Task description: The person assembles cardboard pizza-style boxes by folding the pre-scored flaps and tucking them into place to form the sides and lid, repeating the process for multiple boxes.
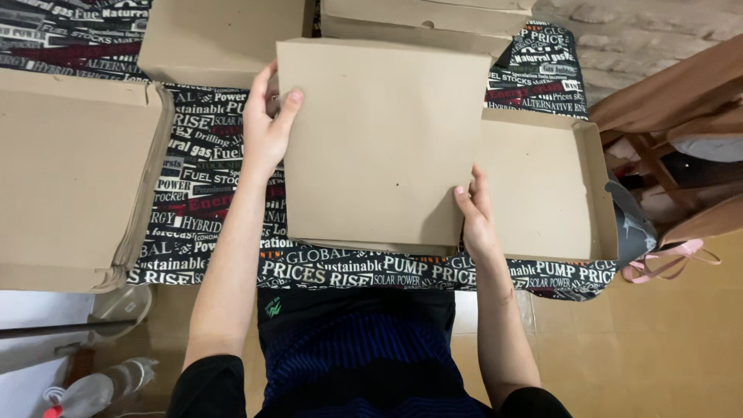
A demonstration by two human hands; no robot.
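1. We start with the table, covered in a black cloth printed all over with white and red lettering. It carries everything else here.
2. On its left lies a thick stack of flat cardboard sheets, edges slightly fanned. These look unfolded to us, so we judge a good share of the work is left.
3. At the far edge sit more cardboard pieces: one flat brown box and a second pile beside it, both partly cut off by the frame.
4. On the right, an open cardboard tray rests on the cloth with its low walls already standing. It reads to us as a piece folded into shape.
5. The cardboard panel in our hands sits at the centre, above the table and overlapping the tray's left part. It is plain brown, matte and roughly square, with a small dark speck near its lower middle. A second layer shows along its bottom edge, so it may be a flat box, though we cannot tell for sure. We judge it mid-handling: not yet set down, nor fitted to the tray.
6. Our left hand grips the panel's upper left edge, thumb on the front face and fingers curled behind.
7. Our right hand pinches the lower right edge, fingers spread on the front.
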